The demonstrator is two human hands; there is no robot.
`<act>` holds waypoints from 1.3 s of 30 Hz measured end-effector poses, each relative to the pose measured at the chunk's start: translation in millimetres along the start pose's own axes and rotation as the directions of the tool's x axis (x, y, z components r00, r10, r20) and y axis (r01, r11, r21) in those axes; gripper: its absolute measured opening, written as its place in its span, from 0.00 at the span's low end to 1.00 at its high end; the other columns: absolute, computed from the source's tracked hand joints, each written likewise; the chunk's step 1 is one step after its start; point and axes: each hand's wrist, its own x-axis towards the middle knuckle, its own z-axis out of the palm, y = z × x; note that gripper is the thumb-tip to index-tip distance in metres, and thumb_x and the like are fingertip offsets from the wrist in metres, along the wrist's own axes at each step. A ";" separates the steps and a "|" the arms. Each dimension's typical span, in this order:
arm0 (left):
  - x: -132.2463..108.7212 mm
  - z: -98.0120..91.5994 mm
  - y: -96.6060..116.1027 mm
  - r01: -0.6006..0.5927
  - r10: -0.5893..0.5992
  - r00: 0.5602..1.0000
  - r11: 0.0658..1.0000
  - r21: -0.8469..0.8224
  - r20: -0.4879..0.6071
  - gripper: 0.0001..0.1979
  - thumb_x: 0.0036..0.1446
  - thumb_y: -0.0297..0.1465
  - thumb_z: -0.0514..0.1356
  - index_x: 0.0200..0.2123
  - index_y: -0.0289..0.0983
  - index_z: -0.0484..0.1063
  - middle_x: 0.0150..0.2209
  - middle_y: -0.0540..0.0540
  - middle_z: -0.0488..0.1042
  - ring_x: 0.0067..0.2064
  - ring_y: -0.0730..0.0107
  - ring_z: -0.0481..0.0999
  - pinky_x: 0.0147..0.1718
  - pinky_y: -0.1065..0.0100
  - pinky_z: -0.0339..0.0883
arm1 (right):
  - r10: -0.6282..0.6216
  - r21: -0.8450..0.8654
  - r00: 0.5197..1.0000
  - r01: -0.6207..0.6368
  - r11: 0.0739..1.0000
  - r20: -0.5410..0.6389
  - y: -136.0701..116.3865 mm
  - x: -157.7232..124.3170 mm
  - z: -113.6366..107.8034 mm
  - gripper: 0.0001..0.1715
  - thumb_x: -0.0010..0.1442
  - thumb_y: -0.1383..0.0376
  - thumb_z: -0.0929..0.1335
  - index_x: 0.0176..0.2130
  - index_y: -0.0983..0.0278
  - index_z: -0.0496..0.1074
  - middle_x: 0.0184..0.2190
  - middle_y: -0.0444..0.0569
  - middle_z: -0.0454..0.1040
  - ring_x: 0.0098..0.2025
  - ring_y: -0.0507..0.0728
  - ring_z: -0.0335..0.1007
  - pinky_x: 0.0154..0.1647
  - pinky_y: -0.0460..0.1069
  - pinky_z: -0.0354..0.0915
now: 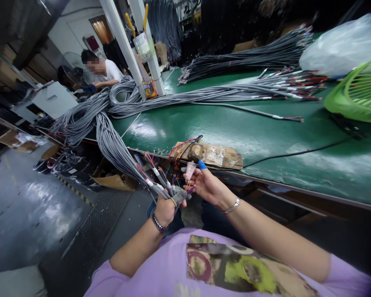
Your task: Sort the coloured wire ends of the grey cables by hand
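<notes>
My left hand, partly wrapped in grey fabric, is closed around a bundle of grey multi-core cables. Their stripped ends fan out in red, green, orange and purple wires. At those ends my right hand has its fingers curled against a few coloured wires; the exact grip is partly hidden. One of its fingertips wears a blue cover, and a whitish cover shows on another finger. Just beyond, on the bench edge, lies a worn wooden block with an orange-and-black clamp-like piece and thin leads.
Long grey cables run across the green bench, some hanging over its edge. Behind them lie black cables, a plastic bag and a green fan. A white post rises at the back. Another person sits far left.
</notes>
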 end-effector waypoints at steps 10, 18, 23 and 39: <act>0.3 3.0 1.9 -0.035 0.034 0.999 0.999 -0.033 -0.028 0.15 0.51 0.38 0.64 0.19 0.34 0.72 0.17 0.49 0.70 0.23 0.75 0.68 0.25 0.72 0.60 | -0.250 -0.240 0.968 0.233 0.942 -0.041 5.9 3.6 -6.3 0.21 0.52 0.48 0.70 0.31 0.64 0.74 0.26 0.46 0.73 0.27 0.51 0.64 0.31 0.47 0.63; 9.4 6.5 -1.8 0.003 -0.004 1.000 0.998 -0.064 -0.020 0.14 0.49 0.37 0.65 0.20 0.33 0.73 0.17 0.50 0.70 0.20 0.77 0.67 0.22 0.73 0.59 | -0.163 -0.131 0.986 0.159 0.978 -0.020 6.3 8.5 -4.6 0.22 0.45 0.47 0.73 0.30 0.63 0.76 0.25 0.46 0.74 0.26 0.51 0.64 0.28 0.47 0.63; 11.2 6.5 -5.2 0.031 -0.033 0.999 0.999 -0.040 -0.031 0.15 0.48 0.38 0.65 0.19 0.33 0.73 0.17 0.49 0.70 0.20 0.77 0.66 0.22 0.72 0.59 | -0.140 -0.034 0.988 0.138 0.990 -0.066 2.8 10.3 0.5 0.18 0.45 0.52 0.75 0.28 0.64 0.75 0.26 0.46 0.75 0.27 0.51 0.66 0.29 0.46 0.64; -3.1 -3.9 -12.4 -0.023 0.024 1.000 0.996 0.083 -0.008 0.17 0.52 0.41 0.63 0.20 0.34 0.73 0.18 0.49 0.72 0.22 0.74 0.68 0.24 0.72 0.62 | -0.093 -0.391 0.990 0.127 0.912 0.103 12.2 -26.1 -17.2 0.24 0.46 0.48 0.73 0.34 0.65 0.73 0.30 0.48 0.76 0.31 0.52 0.69 0.37 0.49 0.65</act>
